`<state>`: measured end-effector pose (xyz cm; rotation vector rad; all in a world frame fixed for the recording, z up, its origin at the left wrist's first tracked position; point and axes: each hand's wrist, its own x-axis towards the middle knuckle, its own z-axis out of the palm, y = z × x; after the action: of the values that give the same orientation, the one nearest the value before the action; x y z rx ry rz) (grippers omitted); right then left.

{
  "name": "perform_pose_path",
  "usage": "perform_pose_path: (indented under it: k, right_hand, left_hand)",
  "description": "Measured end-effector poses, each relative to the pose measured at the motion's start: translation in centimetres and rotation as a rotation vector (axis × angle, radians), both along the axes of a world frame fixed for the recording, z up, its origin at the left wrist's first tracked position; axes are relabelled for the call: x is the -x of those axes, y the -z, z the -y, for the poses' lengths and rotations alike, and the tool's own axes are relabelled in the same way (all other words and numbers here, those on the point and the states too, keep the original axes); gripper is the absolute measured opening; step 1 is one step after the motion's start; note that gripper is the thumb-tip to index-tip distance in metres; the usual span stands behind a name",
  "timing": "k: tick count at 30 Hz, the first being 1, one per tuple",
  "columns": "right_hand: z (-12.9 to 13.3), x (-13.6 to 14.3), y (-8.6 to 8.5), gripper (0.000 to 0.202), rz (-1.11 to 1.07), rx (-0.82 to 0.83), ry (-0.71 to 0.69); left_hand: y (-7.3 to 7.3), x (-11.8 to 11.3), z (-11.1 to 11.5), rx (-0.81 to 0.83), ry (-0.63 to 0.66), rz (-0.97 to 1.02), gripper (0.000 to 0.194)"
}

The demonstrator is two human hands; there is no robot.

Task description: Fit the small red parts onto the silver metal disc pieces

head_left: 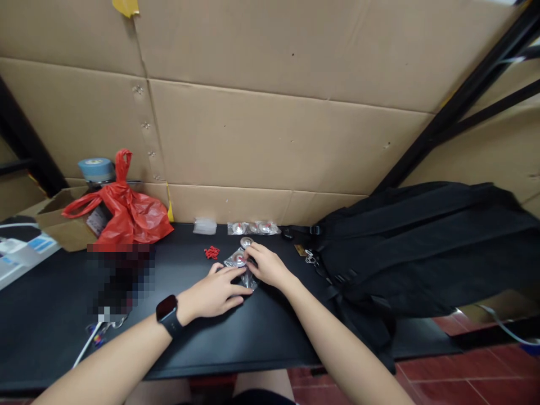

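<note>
My left hand (221,289), with a dark watch on its wrist, lies palm down with fingers spread, its fingertips on a clear plastic bag (248,280). A round silvery piece with a red part (238,259) shows at the bag's upper end. My right hand (266,265) is closed beside it, thumb and fingers bent at the bag's right edge; what lies between its fingertips is too small to tell. Another round metal piece (246,242) sits just above my right fingertips. A small pile of red pieces (211,252) lies to the left.
Clear packets (205,226) and bagged round pieces (253,228) line the table's back edge. A red plastic bag (137,216), a cardboard box (70,222) and a power strip (29,259) stand left. A black backpack (426,247) fills the right, with keys (311,257) beside it.
</note>
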<state>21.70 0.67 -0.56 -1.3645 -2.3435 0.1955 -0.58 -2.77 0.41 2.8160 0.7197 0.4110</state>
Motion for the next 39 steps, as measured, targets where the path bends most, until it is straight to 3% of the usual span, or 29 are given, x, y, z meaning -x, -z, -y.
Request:
perform_pose_path:
  k: [3, 7, 12, 15, 20, 25, 31, 39]
  right_hand:
    - [-0.1, -0.4, 0.2, 0.015, -0.057, 0.04, -0.091]
    - [0.7, -1.9, -0.4, 0.028, -0.1, 0.143, -0.192]
    - [1.7, -2.6, -0.9, 0.039, -0.079, 0.195, -0.204]
    - [1.4, -2.5, -0.2, 0.047, -0.068, 0.171, -0.184]
    - [0.8, -2.4, 0.8, 0.024, -0.092, 0.074, -0.121]
    - [0.9, -1.8, 0.6, 0.026, -0.173, 0.044, -0.153]
    - [0.7, -1.3, 0.6, 0.004, -0.169, 0.045, -0.117]
    - [0.8, -0.8, 1.0, 0.023, -0.167, 0.123, 0.037]
  left_hand:
    - [-0.4, 0.3, -0.1, 0.028, 0.003, 0.013, 0.028]
    - [-0.8, 0.7, -0.3, 0.028, -0.121, 0.014, 0.024]
    - [-0.8, 0.7, -0.5, -0.008, -0.212, -0.006, 0.045]
    - [-0.4, 0.6, -0.6, -0.046, -0.262, -0.026, 0.049]
    - [0.3, 0.4, -0.9, -0.097, -0.313, -0.005, 0.034]
    - [0.7, 0.3, -1.4, -0.082, -0.358, 0.038, 0.018]
    - [1.1, 0.3, -2.4, -0.023, -0.472, 0.121, 0.018]
    - [1.1, 0.0, -2.8, 0.003, -0.615, 0.197, 0.027]
